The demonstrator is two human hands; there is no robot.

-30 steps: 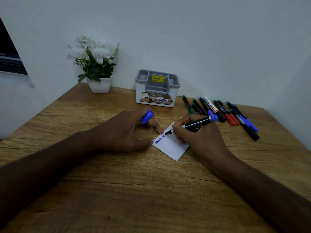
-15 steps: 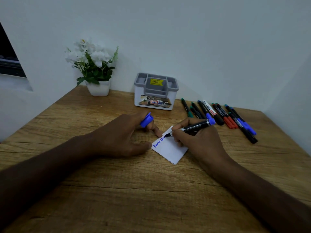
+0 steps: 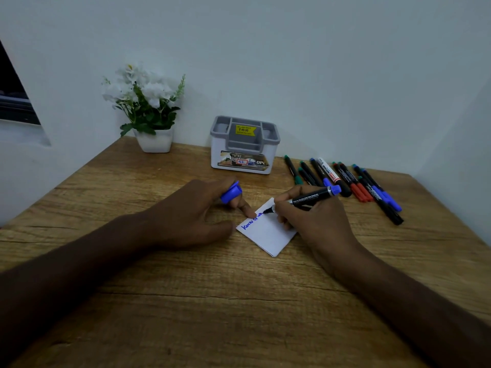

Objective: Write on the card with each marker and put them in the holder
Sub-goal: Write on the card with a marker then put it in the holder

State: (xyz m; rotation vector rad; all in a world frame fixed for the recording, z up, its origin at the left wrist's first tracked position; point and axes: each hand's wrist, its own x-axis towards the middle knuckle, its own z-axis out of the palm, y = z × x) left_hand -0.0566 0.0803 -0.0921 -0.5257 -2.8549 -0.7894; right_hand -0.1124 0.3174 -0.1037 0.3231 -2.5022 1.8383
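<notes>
Marker (image 3: 313, 197) tip further along card (image 3: 268, 232), wooden table (image 3: 186, 301)

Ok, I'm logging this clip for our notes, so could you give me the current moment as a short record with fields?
surface: wooden table
right hand: grips blue marker, tip on the card
left hand: holds blue cap, one fingertip pressing the card's edge
card: white, blue writing along its far-left edge
holder: grey and white, by the wall, no markers visible inside
loose markers: row lying right of the holder; green, blue, red caps
other: potted white flowers in the back left
</notes>
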